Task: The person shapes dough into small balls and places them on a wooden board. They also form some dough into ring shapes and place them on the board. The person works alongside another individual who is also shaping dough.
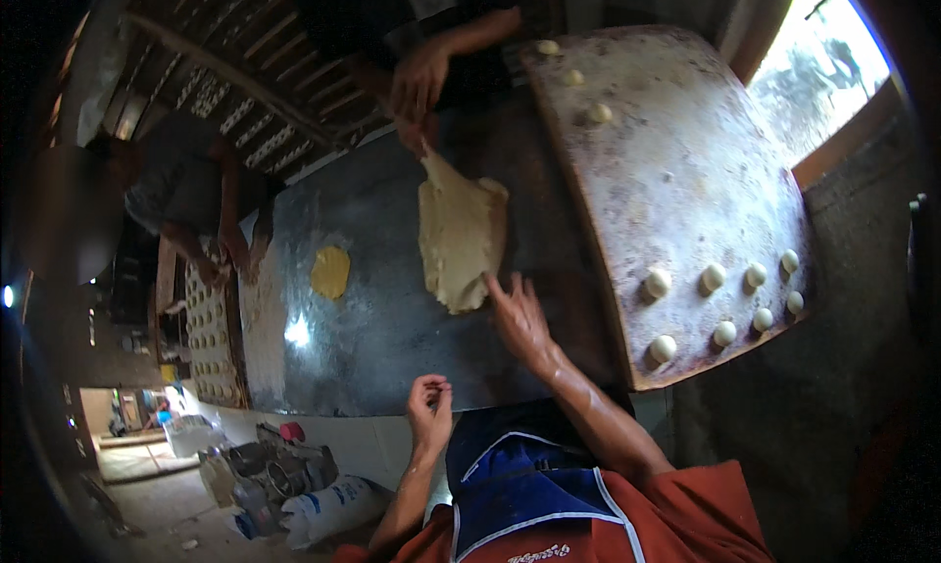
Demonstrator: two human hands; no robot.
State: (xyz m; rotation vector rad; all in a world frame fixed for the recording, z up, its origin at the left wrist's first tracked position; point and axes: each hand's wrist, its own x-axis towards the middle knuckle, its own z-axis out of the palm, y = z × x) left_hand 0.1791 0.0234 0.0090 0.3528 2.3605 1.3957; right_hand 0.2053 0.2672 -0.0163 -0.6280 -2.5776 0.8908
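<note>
A large slab of pale dough (463, 232) lies on the dark work table (372, 352). My right hand (521, 318) reaches to its near right corner with fingers spread, the index fingertip at the dough's edge. By the table's near edge, my left hand (429, 408) is curled closed; whatever its fingers hold, if anything, is hidden. Across the table a co-worker's hand grips a narrow, stretched end of the dough, and that person's other hand (421, 78) is just above. A flat yellow round piece (330, 272), perhaps dough or fat, rests left of the slab.
On my right a large floury board (676, 161) carries several dough balls (713, 276) near its close end and a few at its far end. At the left, another person works over a tray (211, 342) of many small dough balls. Containers and a white sack (333, 509) sit below left.
</note>
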